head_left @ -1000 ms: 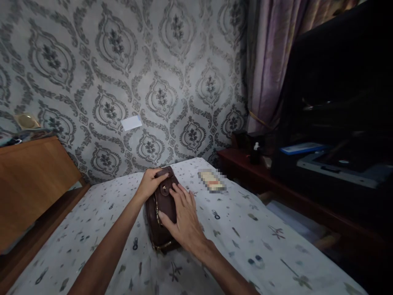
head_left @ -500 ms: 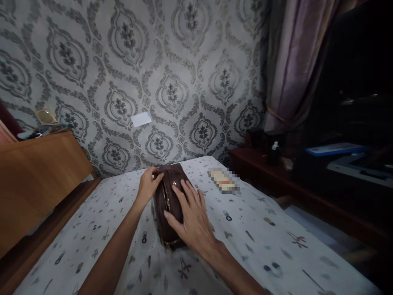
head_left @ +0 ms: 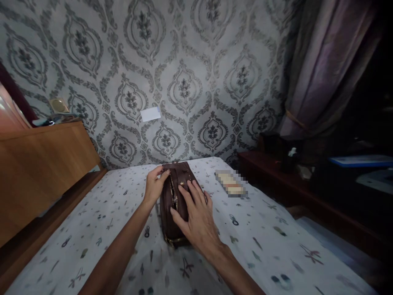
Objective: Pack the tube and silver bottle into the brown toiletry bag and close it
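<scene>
A dark brown leather bag [head_left: 166,221] lies on the patterned sheet in front of me, its long side running away from me. Along its upper face runs a gold-toothed zipper [head_left: 174,196], with a narrow gap showing partway. At the far left end of the bag, my left hand [head_left: 154,185] has its thumb and fingers closed on the bag by the zipper; whether a zipper pull is between them is hidden. My right hand [head_left: 198,211] rests on the right side of the bag, fingers spread, thumb close to the zipper.
The white sheet [head_left: 123,213] has small printed motifs. Right of the bag lies a pixelated yellowish item [head_left: 230,183]. A wooden headboard [head_left: 46,164] stands at left, a dark red shelf [head_left: 270,172] with a small bottle [head_left: 292,155] at right. Patterned wallpaper rises behind, carrying a white paper [head_left: 150,114].
The view has turned slightly left, so the scene sits further right in the picture. Both hands keep nearly the same places on the bag.
</scene>
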Demonstrator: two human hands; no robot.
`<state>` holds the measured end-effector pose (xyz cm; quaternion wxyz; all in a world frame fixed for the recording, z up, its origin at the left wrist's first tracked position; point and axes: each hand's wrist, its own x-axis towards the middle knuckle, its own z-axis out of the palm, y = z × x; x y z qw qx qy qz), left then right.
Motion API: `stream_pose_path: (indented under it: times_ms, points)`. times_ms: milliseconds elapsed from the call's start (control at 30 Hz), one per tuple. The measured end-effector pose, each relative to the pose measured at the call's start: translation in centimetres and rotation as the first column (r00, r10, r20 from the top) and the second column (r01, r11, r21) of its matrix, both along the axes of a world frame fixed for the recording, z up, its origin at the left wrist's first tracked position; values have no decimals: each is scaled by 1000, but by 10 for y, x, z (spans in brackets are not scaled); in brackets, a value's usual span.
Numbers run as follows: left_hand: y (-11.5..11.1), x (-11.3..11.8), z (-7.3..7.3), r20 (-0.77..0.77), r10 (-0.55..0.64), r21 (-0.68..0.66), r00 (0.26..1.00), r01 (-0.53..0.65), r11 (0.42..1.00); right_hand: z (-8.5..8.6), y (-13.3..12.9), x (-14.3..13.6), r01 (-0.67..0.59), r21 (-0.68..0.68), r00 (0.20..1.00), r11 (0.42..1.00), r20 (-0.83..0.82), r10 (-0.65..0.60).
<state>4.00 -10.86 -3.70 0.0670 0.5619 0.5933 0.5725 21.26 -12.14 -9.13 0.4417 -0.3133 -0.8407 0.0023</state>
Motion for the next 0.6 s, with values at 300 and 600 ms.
stream_pose_path:
  times_ms: [300,600]
  points:
    - [-28,11,1,-105,-12,23,994,14,1000,2,0,0,-2,-9,1000,1000,16,3]
    - [-15,16,28,-362,-37,-124,931,-9,992,-5,-1,14,-138,-77,980,987,-154,125]
